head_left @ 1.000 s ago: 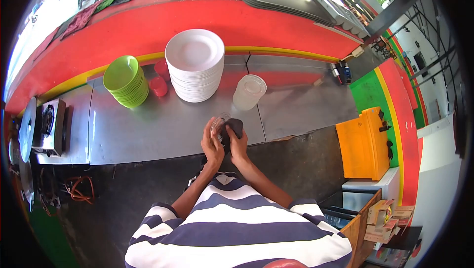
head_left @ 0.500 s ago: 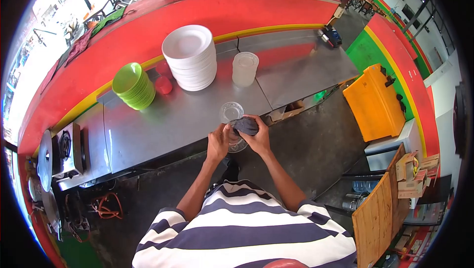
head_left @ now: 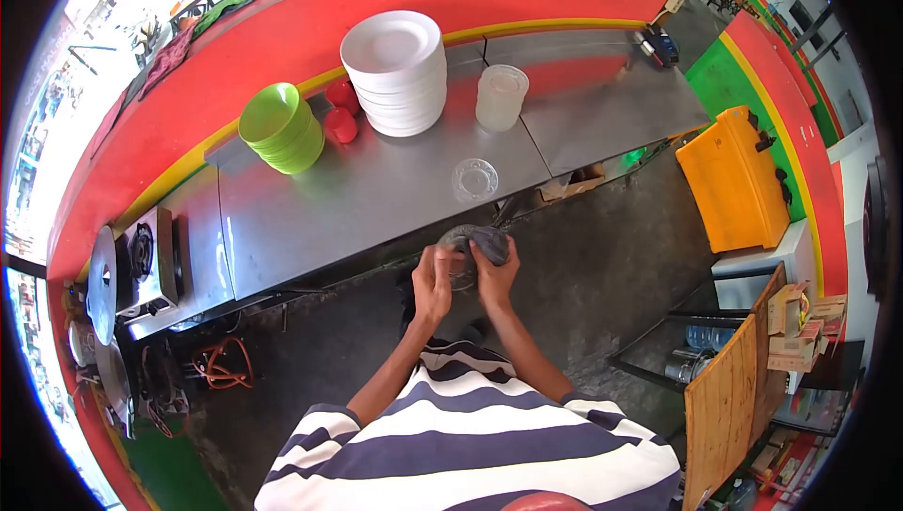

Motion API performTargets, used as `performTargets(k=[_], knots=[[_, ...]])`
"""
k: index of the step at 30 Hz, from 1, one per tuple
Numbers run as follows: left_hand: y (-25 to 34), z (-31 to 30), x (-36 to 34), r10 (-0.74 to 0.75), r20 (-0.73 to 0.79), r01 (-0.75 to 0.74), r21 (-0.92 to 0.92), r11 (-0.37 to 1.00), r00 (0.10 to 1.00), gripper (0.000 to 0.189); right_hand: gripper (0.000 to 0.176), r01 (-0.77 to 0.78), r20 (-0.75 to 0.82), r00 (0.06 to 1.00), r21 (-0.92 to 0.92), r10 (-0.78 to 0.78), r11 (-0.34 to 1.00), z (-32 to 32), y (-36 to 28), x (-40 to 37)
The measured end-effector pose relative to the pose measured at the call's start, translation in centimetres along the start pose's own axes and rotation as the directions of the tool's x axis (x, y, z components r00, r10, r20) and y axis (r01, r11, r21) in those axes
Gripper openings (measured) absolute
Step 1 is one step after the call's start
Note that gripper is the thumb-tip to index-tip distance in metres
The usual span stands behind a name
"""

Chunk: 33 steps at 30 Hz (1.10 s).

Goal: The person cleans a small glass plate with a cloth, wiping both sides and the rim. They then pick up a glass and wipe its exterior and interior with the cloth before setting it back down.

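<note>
My left hand [head_left: 434, 283] is closed on a clear glass dish [head_left: 461, 275], near the counter's front edge. My right hand [head_left: 496, 271] grips a dark grey cloth [head_left: 485, 244], which lies against the dish and hides part of it. Beyond my hands, another clear glass dish [head_left: 475, 180] rests on the metal counter [head_left: 376, 196]. Farther back stands a stack of translucent containers [head_left: 500, 99].
Tall white plates [head_left: 400, 78], green bowls [head_left: 282, 130] and red cups [head_left: 341, 124] stand along the back wall. A stove [head_left: 146, 262] is at the left. An orange bin [head_left: 734, 182] and a wooden board [head_left: 729, 403] are at the right.
The view has shifted, so the counter and its stacks appear higher and farther right or left of their old places. The held dish and cloth are now farther from the dish on the counter.
</note>
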<state>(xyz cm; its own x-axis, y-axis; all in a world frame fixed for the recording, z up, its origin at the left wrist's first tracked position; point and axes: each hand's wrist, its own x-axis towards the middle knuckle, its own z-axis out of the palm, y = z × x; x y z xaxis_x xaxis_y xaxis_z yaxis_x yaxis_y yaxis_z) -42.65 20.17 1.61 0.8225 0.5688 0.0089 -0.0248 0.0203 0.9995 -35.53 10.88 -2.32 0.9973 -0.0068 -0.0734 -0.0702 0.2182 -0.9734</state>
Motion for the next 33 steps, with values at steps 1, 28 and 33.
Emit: performTargets(k=[1, 28, 33], knots=[[0.3, -0.7, 1.2, -0.016, 0.08, 0.017, -0.003, 1.0, 0.997, 0.039, 0.039, 0.085, 0.059, 0.995, -0.063, -0.081, 0.994, 0.3, -0.6, 1.1], [2.4, -10.2, 18.4, 0.235, 0.005, -0.235, 0.068, 0.97, 0.972, 0.032, 0.037, -0.233, -0.059, 0.958, 0.412, 0.281, 0.881, 19.8, -0.7, 4.5], [5.4, -10.2, 20.5, -0.013, 0.421, -0.068, 0.176, 0.982, 0.907, 0.029, 0.041, -0.008, 0.08, 0.997, -0.153, 0.021, 0.988, 15.6, -2.0, 6.4]])
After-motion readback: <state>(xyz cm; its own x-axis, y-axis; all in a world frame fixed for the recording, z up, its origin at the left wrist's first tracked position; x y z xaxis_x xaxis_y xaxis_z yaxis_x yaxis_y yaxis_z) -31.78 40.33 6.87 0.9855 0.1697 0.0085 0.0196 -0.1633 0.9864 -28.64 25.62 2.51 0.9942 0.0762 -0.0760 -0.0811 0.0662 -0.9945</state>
